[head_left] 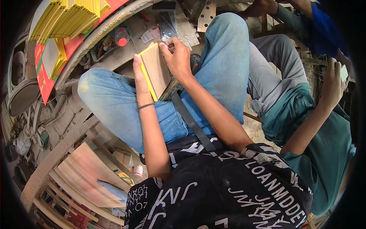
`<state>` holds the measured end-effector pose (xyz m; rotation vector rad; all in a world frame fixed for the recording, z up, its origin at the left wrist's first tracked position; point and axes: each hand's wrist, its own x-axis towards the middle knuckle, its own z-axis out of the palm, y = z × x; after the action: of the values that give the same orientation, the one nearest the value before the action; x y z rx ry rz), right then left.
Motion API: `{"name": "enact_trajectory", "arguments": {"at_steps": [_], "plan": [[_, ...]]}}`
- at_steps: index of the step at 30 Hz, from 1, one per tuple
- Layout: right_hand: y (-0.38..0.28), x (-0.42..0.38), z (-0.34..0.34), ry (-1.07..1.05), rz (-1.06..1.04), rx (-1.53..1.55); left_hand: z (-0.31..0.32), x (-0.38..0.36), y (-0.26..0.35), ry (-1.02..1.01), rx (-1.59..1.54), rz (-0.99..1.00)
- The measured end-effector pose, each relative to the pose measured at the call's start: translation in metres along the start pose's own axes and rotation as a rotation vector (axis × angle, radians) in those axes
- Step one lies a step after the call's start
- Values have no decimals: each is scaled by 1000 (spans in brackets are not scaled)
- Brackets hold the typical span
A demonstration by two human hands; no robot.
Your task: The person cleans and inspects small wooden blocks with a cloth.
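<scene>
A small brown rectangular board [155,68] with a bright yellow edge is held upright over my lap. My left hand [141,78] grips its left side, thumb along the yellow edge, the other fingers hidden behind it. At the far right corner of the board, my right hand [177,57] is closed, thumb and fingers pinched together. A bit of something dark brown shows at those fingertips, too small to name. A dark strip runs down the board's right side, partly under my right wrist.
Stacked yellow-edged boards [68,19] lie on a red surface [42,57] at the far left. Beyond my lap are a paper scrap [150,34], a plastic bag [168,23] and a basket holding a red-capped bottle [122,38]. Another person [305,126] sits close at right.
</scene>
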<state>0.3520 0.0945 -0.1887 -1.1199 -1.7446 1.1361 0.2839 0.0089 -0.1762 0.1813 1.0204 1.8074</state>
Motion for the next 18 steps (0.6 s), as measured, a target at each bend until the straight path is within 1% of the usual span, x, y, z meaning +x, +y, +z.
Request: {"name": "enact_trajectory", "arguments": {"at_steps": [8, 10, 13, 16, 18], "plan": [[5, -1, 3, 51, -33, -6, -9, 3, -6, 12, 66, 27], [7, 0, 4, 59, -29, 3, -11, 3, -6, -32, 170, -1], [8, 0, 4, 76, -49, 13, -10, 4, -8, -13, 79, 25], [7, 1, 4, 91, -71, -1, -9, 4, -8, -5, 110, 25], [7, 2, 3, 44, -17, 19, -11, 6, -10, -8, 109, 28]]}}
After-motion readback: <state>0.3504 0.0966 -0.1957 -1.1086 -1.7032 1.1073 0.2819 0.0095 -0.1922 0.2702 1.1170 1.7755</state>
